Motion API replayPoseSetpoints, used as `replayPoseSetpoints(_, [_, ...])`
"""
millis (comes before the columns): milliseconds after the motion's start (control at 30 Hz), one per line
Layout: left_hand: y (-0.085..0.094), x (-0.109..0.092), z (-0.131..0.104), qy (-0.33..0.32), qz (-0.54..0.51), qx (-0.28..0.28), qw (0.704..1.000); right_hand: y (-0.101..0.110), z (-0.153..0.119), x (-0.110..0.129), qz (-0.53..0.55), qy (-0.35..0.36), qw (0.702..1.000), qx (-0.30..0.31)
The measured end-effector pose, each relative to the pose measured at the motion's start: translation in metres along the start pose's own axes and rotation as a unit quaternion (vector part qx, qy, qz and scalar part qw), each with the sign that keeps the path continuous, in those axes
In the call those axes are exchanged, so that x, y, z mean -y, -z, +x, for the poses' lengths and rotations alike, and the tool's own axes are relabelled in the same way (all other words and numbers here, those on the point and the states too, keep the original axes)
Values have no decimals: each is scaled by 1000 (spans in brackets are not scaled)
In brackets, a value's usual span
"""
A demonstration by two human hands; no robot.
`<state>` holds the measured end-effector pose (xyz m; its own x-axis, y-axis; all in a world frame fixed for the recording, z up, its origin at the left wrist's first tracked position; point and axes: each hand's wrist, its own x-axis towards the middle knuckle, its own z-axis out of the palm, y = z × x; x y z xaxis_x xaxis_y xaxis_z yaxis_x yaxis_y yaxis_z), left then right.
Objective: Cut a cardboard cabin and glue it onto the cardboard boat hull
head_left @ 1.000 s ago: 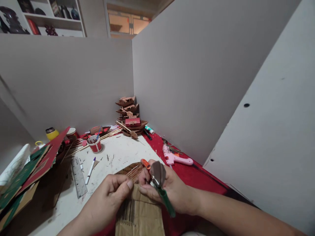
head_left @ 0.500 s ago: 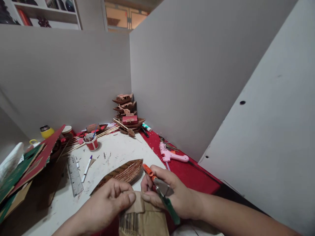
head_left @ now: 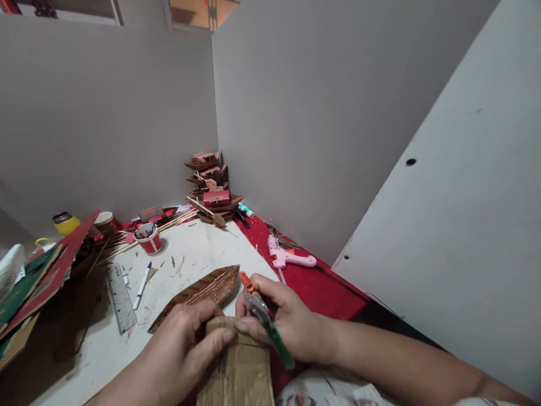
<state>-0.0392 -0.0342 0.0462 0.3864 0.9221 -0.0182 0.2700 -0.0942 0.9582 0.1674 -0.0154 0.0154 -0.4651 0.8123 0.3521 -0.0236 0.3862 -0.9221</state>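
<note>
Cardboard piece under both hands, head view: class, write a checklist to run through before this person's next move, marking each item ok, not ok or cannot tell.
1. Left hand presses the cardboard piece down: ok.
2. Right hand has a firm grip on the cutter: ok.
3. Cutter blade exposed or retracted: cannot tell, the hand hides it.
4. Left thumb clear of the cutter's tip: cannot tell, they lie close together at the cardboard's top edge.
5. Ribbed boat-shaped piece out of the way: not ok, it lies right beside both hands.
6. Glue gun apart from the hands: ok.
</note>
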Motion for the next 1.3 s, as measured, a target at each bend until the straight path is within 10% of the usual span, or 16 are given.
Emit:
replayPoseSetpoints(200, [2, -12, -1, -74, 146, 52, 985, -1, -5, 2, -20, 18, 999, 19])
replayPoseSetpoints(400, [-4, -3, 8, 6, -35, 28, 999, -6, 3, -5, 16, -7, 1000, -5])
replayPoseSetpoints(633, [21, 9, 30, 40, -304, -25, 952, -3, 31, -6, 28, 45, 980, -193])
replayPoseSetpoints(833, [-9, 16, 25, 21, -142, 18, 989, -10, 59, -4, 93, 75, 934, -337])
replayPoseSetpoints(1033, [-30, 13, 15, 16, -166, -128, 978, -24, 50, 0, 133, 59, 953, -265])
replayPoseSetpoints(1300, [-22, 3, 6, -40, -81, -57, 994, -17, 28, 8, 183, 7, 969, -165])
